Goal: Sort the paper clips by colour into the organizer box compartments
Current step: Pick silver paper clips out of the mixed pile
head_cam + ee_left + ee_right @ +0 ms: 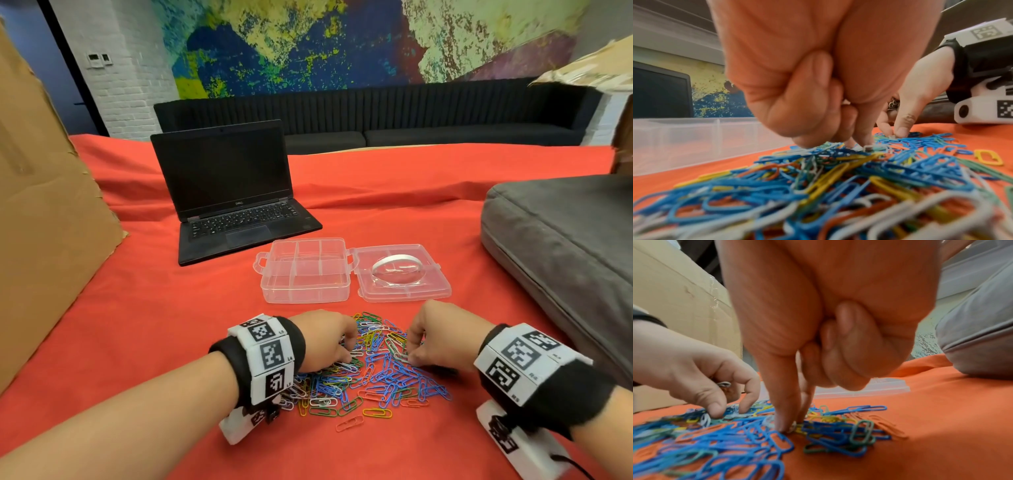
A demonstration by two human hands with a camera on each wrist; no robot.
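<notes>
Two hands work the same heap at once. The left hand (322,342) sits at about nine o'clock of the paper clips (373,373), the right hand (428,342) at about three o'clock, both low on the red cloth (154,308). From the right wrist view, the left hand has thumb and forefinger tips down on the heap, and some white clips (724,384) show tucked against its palm, probably so it can go on picking without a trip to the box for each one. The right hand has thumb and forefinger pressed together on a single white clip (793,428) at the heap's surface, its other fingers curled into the palm; the left wrist view shows a small cluster of clips (893,104) inside that curl as well. Both seem to be gathering white first.

At twelve o'clock from the heap stands the organizer box (305,270), clear plastic, its lid (404,274) swung flat to three o'clock so every compartment lies open from above. I see no clips in any compartment, so the sorting looks barely begun. Further out at eleven o'clock is a laptop (233,195); at two o'clock a grey cushion (561,240); at nine o'clock a cardboard box (44,212).
</notes>
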